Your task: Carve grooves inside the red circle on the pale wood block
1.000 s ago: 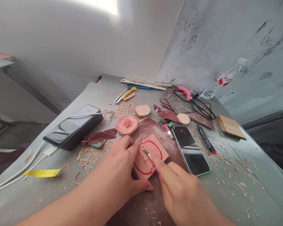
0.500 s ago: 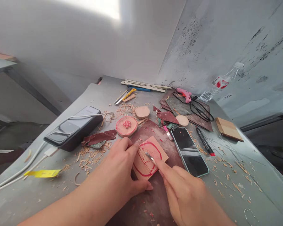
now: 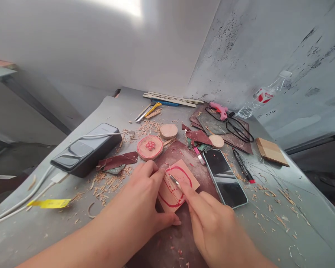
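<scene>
A square wooden board point(image 3: 190, 175) with a red oval line and thin grooves carved across it lies on a brown sheet of sandpaper point(image 3: 177, 150). My left hand point(image 3: 143, 195) grips the board along its left side, fingers at the upper left edge and thumb by the near corner. In my right hand point(image 3: 209, 219) is a carving gouge point(image 3: 174, 180). Only its metal shaft and tip show; the handle is hidden in my fingers. The tip rests on the grooved area inside the oval. Just beyond my left hand sits a round wood slice point(image 3: 142, 147) with a red flower on it.
Right of the board lie a phone point(image 3: 226, 182) and a black marker point(image 3: 242, 163). A power bank point(image 3: 100, 137) with white cables is at left. Further back are a plain wood slice point(image 3: 169, 131), a box cutter point(image 3: 148, 111), a pink glue gun point(image 3: 220, 110) and a bottle point(image 3: 258, 100). Shavings are scattered around.
The gouge tip has slid a little up and left across the board, with my right hand following. My left hand keeps its grip. The whole view has shifted slightly.
</scene>
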`<action>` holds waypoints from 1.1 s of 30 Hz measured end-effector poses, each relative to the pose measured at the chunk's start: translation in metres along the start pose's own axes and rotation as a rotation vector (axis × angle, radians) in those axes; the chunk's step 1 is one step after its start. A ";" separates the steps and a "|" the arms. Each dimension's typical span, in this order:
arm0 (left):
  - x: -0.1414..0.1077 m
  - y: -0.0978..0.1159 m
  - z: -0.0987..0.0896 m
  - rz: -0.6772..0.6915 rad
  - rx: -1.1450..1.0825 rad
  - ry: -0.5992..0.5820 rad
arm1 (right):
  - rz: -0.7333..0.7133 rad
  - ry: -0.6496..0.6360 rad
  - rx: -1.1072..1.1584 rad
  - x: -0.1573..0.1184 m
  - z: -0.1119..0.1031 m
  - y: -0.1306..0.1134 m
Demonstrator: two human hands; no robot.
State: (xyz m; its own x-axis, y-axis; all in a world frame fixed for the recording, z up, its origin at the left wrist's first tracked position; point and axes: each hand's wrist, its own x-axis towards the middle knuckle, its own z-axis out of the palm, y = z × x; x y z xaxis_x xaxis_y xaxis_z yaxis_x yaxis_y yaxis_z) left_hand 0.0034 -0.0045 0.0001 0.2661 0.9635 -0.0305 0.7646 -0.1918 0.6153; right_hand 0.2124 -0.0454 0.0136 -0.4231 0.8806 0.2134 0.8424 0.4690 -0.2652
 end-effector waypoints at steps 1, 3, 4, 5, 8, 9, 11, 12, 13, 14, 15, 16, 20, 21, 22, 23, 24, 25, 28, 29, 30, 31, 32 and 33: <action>0.000 0.000 0.000 0.002 0.001 0.000 | 0.004 0.005 0.005 0.002 0.002 0.000; -0.002 0.001 0.000 0.008 0.000 0.000 | 0.005 0.014 0.020 0.006 0.004 0.001; -0.002 0.001 0.000 0.012 -0.001 -0.004 | 0.004 0.015 0.030 0.008 0.004 0.001; -0.003 0.001 0.000 0.016 -0.004 -0.008 | 0.000 0.017 0.041 0.009 0.003 0.002; -0.005 0.001 0.000 0.019 -0.014 -0.021 | 0.010 -0.001 0.075 0.007 -0.008 0.004; -0.005 0.001 0.000 0.016 -0.016 -0.024 | 0.020 -0.010 0.081 0.005 -0.012 0.005; -0.004 0.001 0.000 0.009 -0.018 -0.021 | 0.037 -0.036 0.077 0.001 -0.020 0.007; -0.003 0.001 0.000 0.006 -0.019 -0.018 | 0.039 -0.045 0.071 -0.001 -0.023 0.008; -0.003 0.000 0.001 0.002 -0.020 -0.014 | 0.034 -0.052 0.064 -0.002 -0.025 0.008; -0.003 0.000 0.001 0.000 -0.021 -0.009 | 0.027 -0.058 0.060 -0.003 -0.026 0.007; -0.003 0.000 0.002 -0.002 -0.022 -0.008 | 0.018 -0.060 0.058 -0.004 -0.026 0.007; -0.003 -0.001 0.002 -0.001 -0.023 -0.006 | 0.010 -0.061 0.055 -0.004 -0.025 0.006; -0.004 -0.002 0.004 0.009 -0.028 -0.008 | -0.001 -0.016 0.008 -0.004 -0.015 0.004; -0.004 -0.002 0.004 0.010 -0.027 -0.007 | 0.008 -0.015 0.006 -0.003 -0.012 0.005; -0.004 -0.002 0.004 0.011 -0.025 -0.007 | 0.017 -0.021 0.019 -0.001 -0.009 0.005; -0.004 -0.002 0.004 0.012 -0.023 -0.006 | 0.023 -0.024 0.042 0.001 -0.006 0.006; -0.004 -0.001 0.004 0.014 -0.022 -0.006 | 0.026 -0.029 0.075 0.004 -0.005 0.008; -0.004 -0.001 0.003 0.018 -0.021 -0.005 | 0.028 -0.032 0.112 0.007 -0.005 0.008; -0.004 -0.002 0.003 0.029 -0.019 -0.002 | 0.039 -0.036 0.231 0.013 -0.015 0.009; -0.004 -0.002 0.003 0.029 -0.019 0.002 | 0.048 -0.049 0.264 0.013 -0.021 0.009; -0.004 -0.003 0.004 0.028 -0.020 0.005 | 0.069 -0.061 0.282 0.012 -0.028 0.009; -0.004 -0.003 0.004 0.025 -0.020 0.010 | 0.080 -0.076 0.285 0.010 -0.035 0.010; -0.004 -0.004 0.005 0.023 -0.021 0.014 | 0.072 -0.086 0.277 0.007 -0.041 0.011; -0.004 -0.005 0.006 0.024 -0.022 0.016 | 0.079 -0.098 0.260 0.003 -0.047 0.013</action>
State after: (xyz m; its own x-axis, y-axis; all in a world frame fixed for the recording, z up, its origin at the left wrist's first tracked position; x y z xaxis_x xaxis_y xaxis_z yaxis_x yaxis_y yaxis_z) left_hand 0.0019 -0.0088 -0.0073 0.2742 0.9617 -0.0028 0.7450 -0.2106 0.6329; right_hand 0.2373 -0.0399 0.0550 -0.4003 0.9115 0.0943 0.7654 0.3892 -0.5126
